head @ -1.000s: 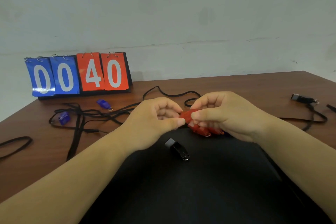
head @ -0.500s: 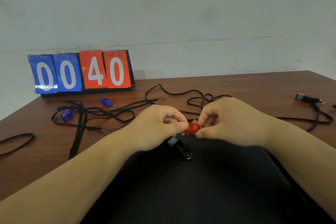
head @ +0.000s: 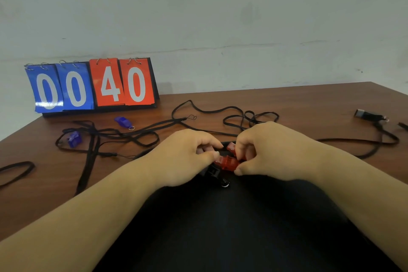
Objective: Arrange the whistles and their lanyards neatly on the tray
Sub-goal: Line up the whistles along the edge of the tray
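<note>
Over the far edge of the black tray (head: 242, 227), my left hand (head: 185, 157) and my right hand (head: 265, 148) pinch a red whistle (head: 228, 162) between them. A second red piece (head: 231, 146) shows under my right fingers. A black whistle (head: 217, 175) lies on the tray just below the red one, partly hidden by my left hand. Two blue whistles (head: 123, 122) (head: 74, 139) lie on the table at the left among tangled black lanyards (head: 123, 137). Another black whistle (head: 367, 115) lies far right with its lanyard.
A flip scoreboard (head: 95, 86) reading 00 40 stands at the back left against the wall. More black lanyard loops (head: 249, 115) lie behind my hands, and one loop (head: 17, 170) lies at the left table edge. The wooden table (head: 320, 104) ends at the right.
Both hands with the red whistle have come down and nearer to the tray's far edge, close above the black whistle. The view has tilted slightly.
</note>
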`<action>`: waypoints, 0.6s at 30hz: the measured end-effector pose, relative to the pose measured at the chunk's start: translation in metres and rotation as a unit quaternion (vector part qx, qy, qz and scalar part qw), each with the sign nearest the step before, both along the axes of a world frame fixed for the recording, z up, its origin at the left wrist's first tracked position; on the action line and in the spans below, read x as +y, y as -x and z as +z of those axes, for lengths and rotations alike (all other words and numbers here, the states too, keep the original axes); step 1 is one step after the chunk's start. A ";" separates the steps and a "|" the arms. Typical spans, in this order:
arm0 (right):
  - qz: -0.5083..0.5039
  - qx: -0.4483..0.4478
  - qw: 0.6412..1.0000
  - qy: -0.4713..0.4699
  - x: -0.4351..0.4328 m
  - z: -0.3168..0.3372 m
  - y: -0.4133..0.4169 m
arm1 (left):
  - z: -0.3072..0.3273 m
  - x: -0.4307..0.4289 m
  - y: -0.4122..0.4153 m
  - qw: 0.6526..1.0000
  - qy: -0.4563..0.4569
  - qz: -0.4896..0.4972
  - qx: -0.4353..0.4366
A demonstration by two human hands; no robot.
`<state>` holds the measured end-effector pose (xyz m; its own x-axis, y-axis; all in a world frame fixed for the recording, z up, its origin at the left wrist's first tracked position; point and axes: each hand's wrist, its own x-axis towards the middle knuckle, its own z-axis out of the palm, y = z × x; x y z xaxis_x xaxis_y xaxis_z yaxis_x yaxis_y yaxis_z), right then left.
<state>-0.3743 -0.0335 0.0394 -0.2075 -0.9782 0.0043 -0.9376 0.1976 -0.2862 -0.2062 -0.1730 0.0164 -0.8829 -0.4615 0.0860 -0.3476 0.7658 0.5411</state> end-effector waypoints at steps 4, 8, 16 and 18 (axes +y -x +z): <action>0.018 -0.009 1.000 0.017 0.001 0.001 0.004 | 0.004 0.000 -0.004 1.000 0.021 0.006 0.021; 0.036 -0.011 0.999 0.027 0.002 0.002 0.009 | 0.004 0.000 -0.007 1.000 0.007 -0.030 0.008; 0.040 0.005 0.999 0.032 -0.004 -0.009 0.014 | 0.001 -0.003 -0.008 1.000 0.000 -0.023 -0.015; 0.039 0.001 0.999 0.034 -0.005 -0.009 0.014 | 0.003 -0.002 -0.007 1.000 -0.003 -0.019 -0.019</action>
